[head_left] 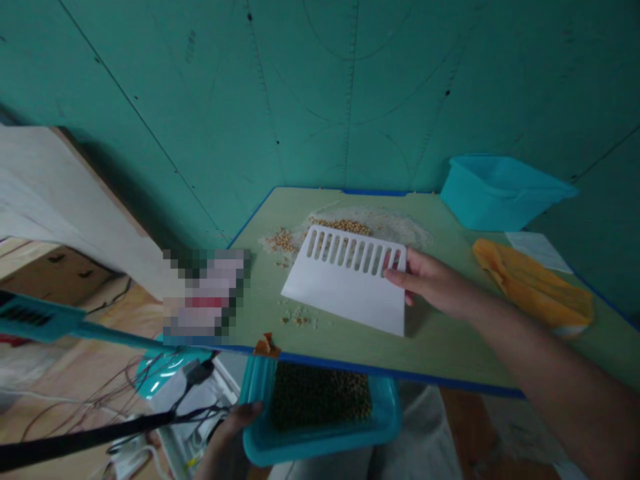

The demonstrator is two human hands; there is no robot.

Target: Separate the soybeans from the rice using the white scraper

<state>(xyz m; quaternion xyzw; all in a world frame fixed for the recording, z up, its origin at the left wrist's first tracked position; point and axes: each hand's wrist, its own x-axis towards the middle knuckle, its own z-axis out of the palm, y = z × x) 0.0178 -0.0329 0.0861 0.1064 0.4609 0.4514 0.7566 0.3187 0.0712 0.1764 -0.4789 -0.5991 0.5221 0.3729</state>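
Our right grip (pixel 434 283) clasps the slotted scraper (pixel 350 290), resting on the surface (pixel 440 347). Left grip (pixel 231 427) holds the tray (pixel 320 450), below and nearer us. We judge partway: tray part-filled, loose beans (pixel 340 227) lie just beyond the scraper.

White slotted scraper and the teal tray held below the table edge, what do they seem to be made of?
The white slotted scraper is likely thin plastic: matte, smooth, with evenly moulded slots along one edge. The teal tray is probably plastic too: slightly glossy, with a rounded rim that catches light.
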